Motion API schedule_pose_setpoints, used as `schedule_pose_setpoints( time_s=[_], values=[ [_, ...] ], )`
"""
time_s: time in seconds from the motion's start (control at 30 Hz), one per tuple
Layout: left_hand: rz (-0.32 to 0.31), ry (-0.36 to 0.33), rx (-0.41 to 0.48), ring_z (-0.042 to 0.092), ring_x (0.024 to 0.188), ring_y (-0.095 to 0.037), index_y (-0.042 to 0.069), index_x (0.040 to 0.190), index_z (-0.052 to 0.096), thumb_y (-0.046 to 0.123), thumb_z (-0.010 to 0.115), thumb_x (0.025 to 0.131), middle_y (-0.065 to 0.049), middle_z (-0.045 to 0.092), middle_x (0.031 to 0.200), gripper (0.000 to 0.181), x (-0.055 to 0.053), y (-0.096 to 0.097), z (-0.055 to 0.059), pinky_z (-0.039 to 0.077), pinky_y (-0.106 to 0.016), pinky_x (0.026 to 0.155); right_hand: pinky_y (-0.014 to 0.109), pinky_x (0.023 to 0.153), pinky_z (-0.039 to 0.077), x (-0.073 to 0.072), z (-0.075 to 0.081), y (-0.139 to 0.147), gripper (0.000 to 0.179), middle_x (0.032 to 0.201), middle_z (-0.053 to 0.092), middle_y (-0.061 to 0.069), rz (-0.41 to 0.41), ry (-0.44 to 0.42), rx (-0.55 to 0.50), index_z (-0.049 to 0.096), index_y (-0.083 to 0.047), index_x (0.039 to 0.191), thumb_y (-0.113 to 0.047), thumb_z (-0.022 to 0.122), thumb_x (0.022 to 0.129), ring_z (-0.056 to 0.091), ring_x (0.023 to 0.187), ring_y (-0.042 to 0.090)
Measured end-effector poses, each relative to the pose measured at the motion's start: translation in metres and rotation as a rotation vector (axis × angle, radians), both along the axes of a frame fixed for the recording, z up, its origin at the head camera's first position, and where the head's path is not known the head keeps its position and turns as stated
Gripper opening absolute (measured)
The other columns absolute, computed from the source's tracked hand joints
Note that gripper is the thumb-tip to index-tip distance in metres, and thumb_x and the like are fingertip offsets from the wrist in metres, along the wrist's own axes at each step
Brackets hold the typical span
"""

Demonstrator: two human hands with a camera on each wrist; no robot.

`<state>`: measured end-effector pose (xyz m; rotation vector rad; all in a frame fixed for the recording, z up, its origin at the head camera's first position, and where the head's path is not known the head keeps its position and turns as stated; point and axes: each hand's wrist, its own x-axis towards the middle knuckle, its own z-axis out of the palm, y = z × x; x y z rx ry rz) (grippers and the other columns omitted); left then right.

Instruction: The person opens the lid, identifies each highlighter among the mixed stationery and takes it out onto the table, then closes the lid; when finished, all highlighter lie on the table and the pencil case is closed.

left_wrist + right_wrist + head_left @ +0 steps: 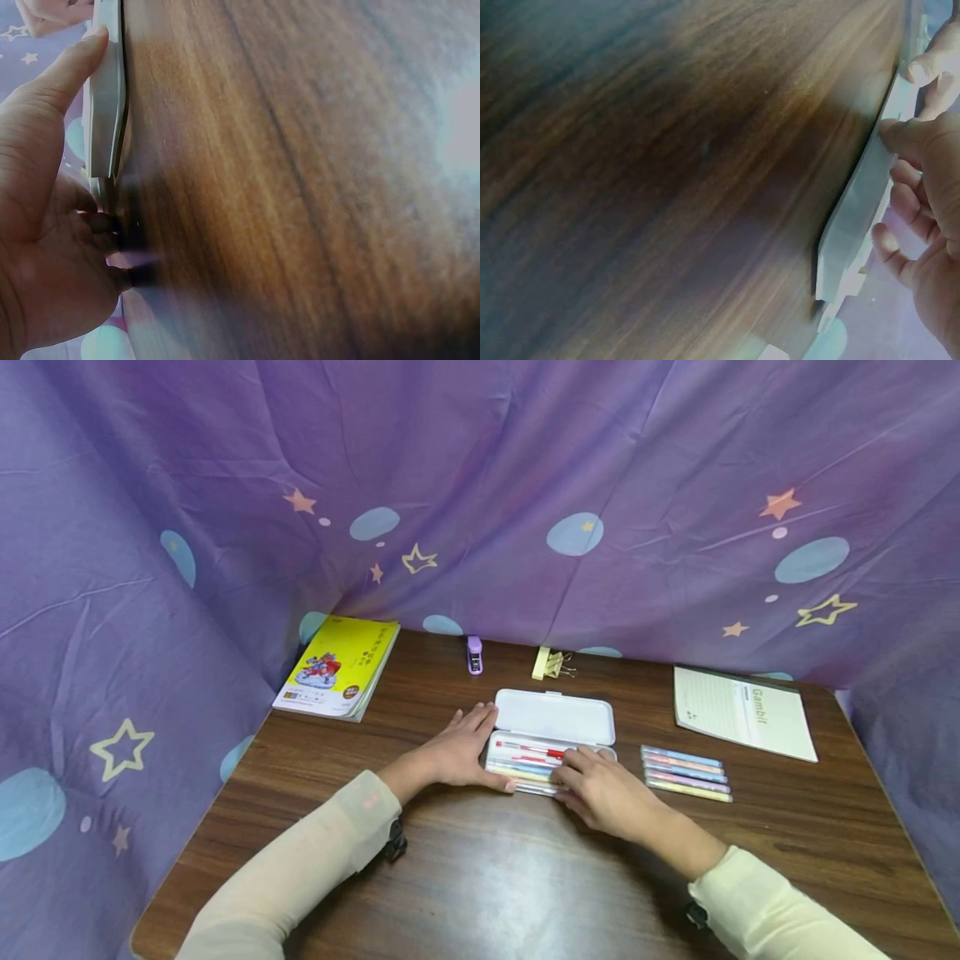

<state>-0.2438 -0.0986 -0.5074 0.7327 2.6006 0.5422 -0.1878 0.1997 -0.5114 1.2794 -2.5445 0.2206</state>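
Note:
A white pencil case (555, 717) lies with its lid tipped back, several pens (525, 760) in its tray, some red and some pastel. My left hand (465, 747) spans the case's left end, thumb along the near edge and fingers stretched toward the lid hinge. In the left wrist view that thumb (90, 49) rests against the case's side wall (105, 112). My right hand (603, 789) reaches over the tray's right half, fingers bent down onto the pens. Its thumb (904, 139) touches the near rim in the right wrist view; whether the fingers pinch a pen I cannot tell.
Right of the case lie several pastel pens (686, 772) side by side. A notebook (742, 714) is at the back right, a yellow book (337, 668) at the back left. A purple stapler (474, 656) and binder clips (553, 663) stand near the purple curtain (480, 510).

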Motion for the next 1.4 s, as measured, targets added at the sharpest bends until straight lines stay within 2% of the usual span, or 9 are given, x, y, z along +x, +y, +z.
schedule_pose_setpoints(
  time_s=[0.17,0.37,0.6,0.63,0.73,0.83,0.87,1.03,1.4],
  values=[
    [0.007,-0.007,0.006,-0.003,0.176,-0.028,0.004,0.177,0.001,0.079,0.079,0.087,-0.016,0.001,0.188,0.141,0.0,0.0,0.0,-0.001,-0.047,0.143,0.046,0.082,0.056,0.002,0.0,-0.002,0.015,0.102,0.066,-0.003,-0.032,-0.023,0.024,0.073,-0.02,0.1,-0.022,0.087,0.095,0.064,0.097,0.021],
    [0.004,-0.001,0.003,-0.002,0.176,-0.029,0.004,0.177,0.001,0.079,0.078,0.087,-0.016,0.001,0.188,0.141,0.0,-0.001,-0.001,-0.001,-0.047,0.143,0.047,0.08,0.053,0.005,-0.002,-0.005,0.02,0.094,0.07,-0.002,-0.062,0.052,0.071,0.069,-0.018,0.096,-0.026,0.087,0.096,0.064,0.092,0.022],
    [0.008,0.003,0.008,-0.001,0.176,-0.029,0.004,0.177,0.002,0.079,0.078,0.088,-0.016,0.002,0.188,0.139,0.0,0.0,-0.002,-0.001,-0.049,0.143,0.045,0.078,0.049,0.002,-0.008,-0.002,0.028,0.092,0.067,-0.004,-0.038,0.027,-0.063,0.065,-0.019,0.095,-0.019,0.092,0.087,0.061,0.088,0.02],
    [0.008,0.001,0.006,-0.001,0.176,-0.029,0.003,0.177,0.001,0.079,0.078,0.088,-0.016,0.002,0.188,0.14,0.001,0.0,-0.002,-0.001,-0.048,0.143,0.044,0.079,0.049,-0.001,-0.013,0.001,0.025,0.093,0.067,-0.005,-0.021,0.026,-0.094,0.065,-0.021,0.096,-0.022,0.089,0.091,0.06,0.09,0.019],
    [0.007,-0.001,0.006,-0.001,0.176,-0.03,0.003,0.177,0.001,0.079,0.078,0.088,-0.016,0.002,0.188,0.14,0.001,0.0,-0.002,-0.001,-0.048,0.143,0.046,0.079,0.049,-0.002,-0.016,0.002,0.025,0.094,0.065,-0.005,-0.001,0.013,-0.121,0.064,-0.02,0.097,-0.021,0.088,0.091,0.059,0.09,0.019],
    [0.007,-0.003,0.009,-0.002,0.176,-0.029,0.003,0.177,0.001,0.079,0.077,0.088,-0.016,0.002,0.188,0.14,0.002,-0.001,-0.002,-0.001,-0.048,0.143,0.047,0.08,0.05,-0.002,-0.016,0.002,0.024,0.095,0.064,-0.005,-0.011,-0.016,-0.114,0.064,-0.02,0.097,-0.021,0.088,0.093,0.06,0.092,0.02],
    [0.008,-0.003,0.009,-0.002,0.176,-0.029,0.003,0.177,0.001,0.079,0.077,0.088,-0.016,0.002,0.188,0.14,0.002,-0.001,-0.002,-0.001,-0.048,0.143,0.048,0.079,0.05,0.001,-0.011,-0.001,0.027,0.094,0.063,-0.004,-0.027,-0.031,-0.093,0.064,-0.019,0.096,-0.017,0.091,0.089,0.06,0.091,0.021],
    [0.004,0.0,0.003,-0.002,0.176,-0.029,0.004,0.177,0.0,0.079,0.077,0.088,-0.016,0.001,0.188,0.14,0.002,-0.001,-0.001,-0.001,-0.048,0.143,0.047,0.084,0.051,0.001,-0.009,-0.002,0.021,0.097,0.065,-0.003,-0.074,-0.069,-0.037,0.068,-0.018,0.099,-0.02,0.089,0.093,0.061,0.094,0.021],
    [0.004,0.003,0.001,-0.003,0.176,-0.029,0.004,0.177,0.0,0.08,0.076,0.088,-0.015,0.001,0.188,0.14,0.002,-0.001,0.0,-0.001,-0.049,0.143,0.048,0.082,0.051,0.002,-0.006,-0.005,0.023,0.102,0.065,-0.001,-0.092,-0.053,0.03,0.066,-0.018,0.105,-0.024,0.086,0.096,0.063,0.097,0.024]
  ],
)
